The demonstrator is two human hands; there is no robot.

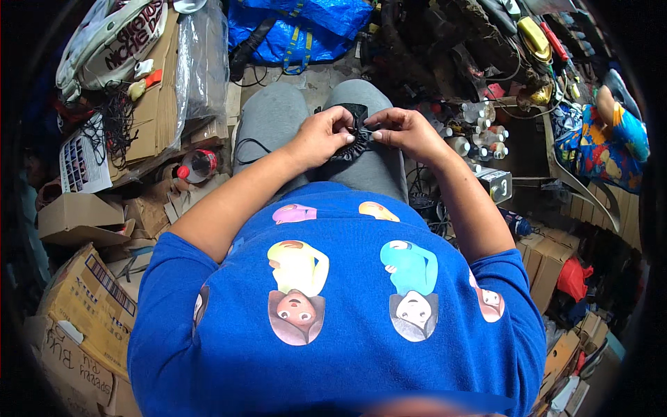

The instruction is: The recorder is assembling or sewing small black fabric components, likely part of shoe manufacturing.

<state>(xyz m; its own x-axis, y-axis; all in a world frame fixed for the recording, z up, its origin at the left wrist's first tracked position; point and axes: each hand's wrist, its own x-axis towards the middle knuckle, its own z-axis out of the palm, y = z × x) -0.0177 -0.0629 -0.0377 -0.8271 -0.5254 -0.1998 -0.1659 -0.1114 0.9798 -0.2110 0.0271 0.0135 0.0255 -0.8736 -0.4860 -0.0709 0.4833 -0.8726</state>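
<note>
On my lap, between my grey-trousered thighs, lies a small black drawstring pouch [355, 115] with a gathered edge. My left hand [324, 136] is closed in a pinch at its left side, thumb against the fingers. From the right, my right hand [403, 132] pinches at the gathered part, thumb and forefinger together. The two sets of fingertips almost meet over the middle of the pouch. What exactly lies between them is too small to make out. A thin black cord [251, 142] loops across my left thigh.
Cardboard sheets [149, 118] and boxes [87, 219] crowd the left, beside a red-capped plastic bottle [197, 166]. A blue bag [299, 35] lies ahead. Several small bottles [479, 132] stand right of my knees. Another person's leg [606, 105] shows at far right.
</note>
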